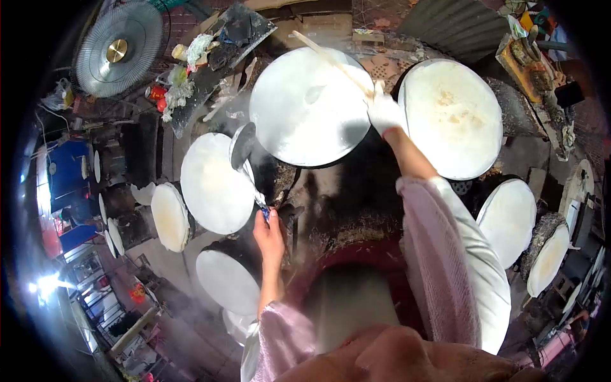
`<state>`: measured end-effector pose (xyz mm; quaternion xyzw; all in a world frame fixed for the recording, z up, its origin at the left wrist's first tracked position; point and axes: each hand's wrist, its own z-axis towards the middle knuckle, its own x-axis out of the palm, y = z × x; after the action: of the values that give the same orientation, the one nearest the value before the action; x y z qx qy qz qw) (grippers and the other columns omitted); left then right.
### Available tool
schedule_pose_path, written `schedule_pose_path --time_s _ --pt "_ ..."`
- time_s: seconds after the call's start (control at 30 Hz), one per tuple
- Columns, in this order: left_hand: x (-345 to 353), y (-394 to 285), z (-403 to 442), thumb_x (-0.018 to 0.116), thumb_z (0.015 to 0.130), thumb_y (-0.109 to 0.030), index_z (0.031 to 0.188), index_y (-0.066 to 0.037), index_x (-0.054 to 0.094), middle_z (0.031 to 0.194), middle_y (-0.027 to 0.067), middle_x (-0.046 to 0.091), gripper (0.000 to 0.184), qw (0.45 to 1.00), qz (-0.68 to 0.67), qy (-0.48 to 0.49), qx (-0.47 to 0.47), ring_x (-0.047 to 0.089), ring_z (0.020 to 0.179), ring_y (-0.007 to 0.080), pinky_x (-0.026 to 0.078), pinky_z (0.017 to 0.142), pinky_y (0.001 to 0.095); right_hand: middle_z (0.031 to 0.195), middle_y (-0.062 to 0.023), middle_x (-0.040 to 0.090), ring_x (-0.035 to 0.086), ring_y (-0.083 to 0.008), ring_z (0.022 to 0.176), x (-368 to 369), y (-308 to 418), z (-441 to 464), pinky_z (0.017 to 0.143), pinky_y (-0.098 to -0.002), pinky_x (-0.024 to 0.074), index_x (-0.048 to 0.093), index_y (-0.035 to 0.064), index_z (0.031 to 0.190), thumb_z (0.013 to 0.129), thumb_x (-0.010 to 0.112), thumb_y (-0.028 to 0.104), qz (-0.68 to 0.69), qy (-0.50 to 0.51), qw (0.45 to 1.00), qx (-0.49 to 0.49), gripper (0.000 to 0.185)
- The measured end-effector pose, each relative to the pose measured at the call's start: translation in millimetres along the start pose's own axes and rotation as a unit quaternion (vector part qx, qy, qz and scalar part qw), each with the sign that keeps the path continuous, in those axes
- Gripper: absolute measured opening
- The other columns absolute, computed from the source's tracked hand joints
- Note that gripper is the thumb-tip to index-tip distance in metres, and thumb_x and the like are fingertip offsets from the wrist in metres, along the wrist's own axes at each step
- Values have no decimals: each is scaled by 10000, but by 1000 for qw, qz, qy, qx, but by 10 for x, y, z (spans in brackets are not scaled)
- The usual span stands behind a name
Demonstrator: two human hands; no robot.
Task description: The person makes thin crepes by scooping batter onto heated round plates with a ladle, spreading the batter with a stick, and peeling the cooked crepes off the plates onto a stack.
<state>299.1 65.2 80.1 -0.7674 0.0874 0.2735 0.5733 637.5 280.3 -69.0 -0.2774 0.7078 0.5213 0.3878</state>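
Note:
My left hand (270, 237) is closed around the blue-wrapped handle of a metal ladle (242, 145). The ladle's round bowl hangs between two large white discs, overlapping the edge of the left disc (215, 181). A white glove covers my right hand (386, 112), which grips one end of a long thin wooden stick (328, 58). That stick slants across the upper right part of the middle white disc (299, 121), which looks wet and shiny, with steam near its left side. To the right of my gloved hand lies another white disc (453, 121) with brownish patches.
More white round discs stand at lower left (226, 280) and lower right (507, 223). A large fan (121, 48) is at upper left, beside a cluttered dark board (245, 32). Further right sits a wooden box (519, 67). Steam hangs at lower left.

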Motion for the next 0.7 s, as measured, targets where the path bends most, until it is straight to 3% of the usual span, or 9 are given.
schedule_pose_path --time_s 0.1,0.17,0.23,0.3,0.33,0.4,0.53,0.6,0.7 --pt "9 29 -43 506 1000 -180 925 -64 529 622 -62 420 140 999 -31 19 -3 351 491 30 272 440 202 986 -240 653 629 -399 896 54 340 558 787 -457 505 355 3 1397 908 532 426 -29 -62 997 -17 670" --pt "7 32 -21 522 990 -171 902 -47 534 638 -49 441 152 1000 -7 18 10 379 528 39 303 470 213 980 -219 657 630 -390 885 844 197 574 777 -453 502 445 30 1343 889 562 446 367 -41 922 -113 627" --pt "25 -79 -33 546 971 -156 865 -19 549 667 -29 481 172 999 -24 30 -14 426 593 56 354 520 232 962 -192 663 637 -365 870 581 371 139 765 -444 498 549 62 1256 862 610 443 407 -49 893 -188 551" --pt "61 -76 29 542 970 -161 844 -17 535 648 -13 475 192 999 11 23 19 426 587 63 358 520 249 930 -171 671 655 -296 847 283 302 -451 749 -391 504 635 100 1165 834 679 364 44 54 992 -107 427" --pt "73 -83 56 541 970 -163 839 -14 531 641 -7 471 199 999 25 23 17 424 586 66 359 522 253 924 -132 688 665 -211 836 -274 361 -779 735 -339 503 655 81 1129 851 682 277 245 95 963 -50 341" --pt "120 -264 37 536 971 -177 812 -2 506 618 11 454 238 999 28 35 -25 405 577 75 357 524 267 955 -96 708 661 -188 861 -153 -73 -1117 806 -277 497 633 17 1151 891 649 266 423 -23 904 60 360" --pt "292 -146 147 541 971 -186 783 -5 478 603 4 433 268 998 -2 60 10 385 568 77 333 511 274 665 55 533 418 -31 428 -223 -273 -1503 369 -211 295 634 139 1196 897 675 240 559 220 764 237 318" --pt "356 -237 126 545 972 -194 785 -6 479 606 1 425 273 997 -31 71 -16 373 572 78 329 513 272 662 58 519 406 -37 442 -60 -480 -1416 388 -211 307 643 112 1167 904 662 277 519 152 832 123 311" --pt "449 -124 154 542 977 -205 792 -12 485 613 -16 424 273 998 -21 63 14 369 571 69 326 510 264 678 49 540 413 -44 475 -324 -642 -1110 421 -200 327 632 65 1209 926 618 311 467 181 845 190 375"
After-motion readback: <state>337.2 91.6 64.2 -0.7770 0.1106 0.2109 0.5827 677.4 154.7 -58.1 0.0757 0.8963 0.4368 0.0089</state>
